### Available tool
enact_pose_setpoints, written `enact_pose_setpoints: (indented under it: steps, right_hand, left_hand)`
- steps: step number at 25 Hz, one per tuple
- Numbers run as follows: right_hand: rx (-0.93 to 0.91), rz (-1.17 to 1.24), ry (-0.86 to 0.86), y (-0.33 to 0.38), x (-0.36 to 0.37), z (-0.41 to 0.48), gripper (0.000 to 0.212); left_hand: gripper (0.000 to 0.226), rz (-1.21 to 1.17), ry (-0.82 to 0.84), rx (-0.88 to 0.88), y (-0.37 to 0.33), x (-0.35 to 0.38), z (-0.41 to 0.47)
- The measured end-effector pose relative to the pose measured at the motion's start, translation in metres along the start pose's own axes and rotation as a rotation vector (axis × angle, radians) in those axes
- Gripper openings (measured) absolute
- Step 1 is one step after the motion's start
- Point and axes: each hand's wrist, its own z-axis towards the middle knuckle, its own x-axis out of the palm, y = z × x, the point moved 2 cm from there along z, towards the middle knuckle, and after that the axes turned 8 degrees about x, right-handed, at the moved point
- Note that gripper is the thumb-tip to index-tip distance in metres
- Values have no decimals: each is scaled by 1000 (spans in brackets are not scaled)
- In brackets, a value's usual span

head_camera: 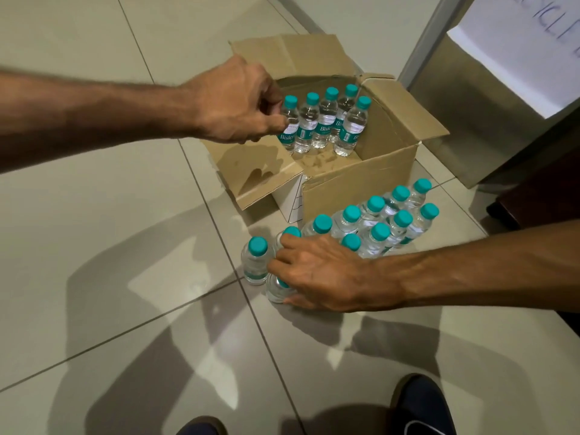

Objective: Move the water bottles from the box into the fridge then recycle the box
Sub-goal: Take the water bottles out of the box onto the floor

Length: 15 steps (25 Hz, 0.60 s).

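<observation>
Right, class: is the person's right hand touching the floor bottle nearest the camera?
Touching. The head view shows the right hand with fingers and thumb curled round the floor bottle, no gap between them.

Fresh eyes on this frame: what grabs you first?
The open cardboard box on the floor, five teal-capped bottles standing in its far left corner, the left hand at the leftmost one. Next, the cluster of bottles on the floor in front of the box, where the right hand grips an end bottle.
</observation>
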Motion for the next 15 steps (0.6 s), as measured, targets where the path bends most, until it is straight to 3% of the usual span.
enact_pose_setpoints:
  steps: [4,9,15]
  right_hand:
    - [9,-58,0,1,5,-1,42]
    - [44,-7,-45,3,-7,-10,57]
    - [210,192,-192,-25,-33,-25,44]
  left_hand:
    - [21,-40,-2,-68,22,10,16]
    - [12,-42,10,-95,44,31,50]
    - [15,-18,7,-42,62,65,100]
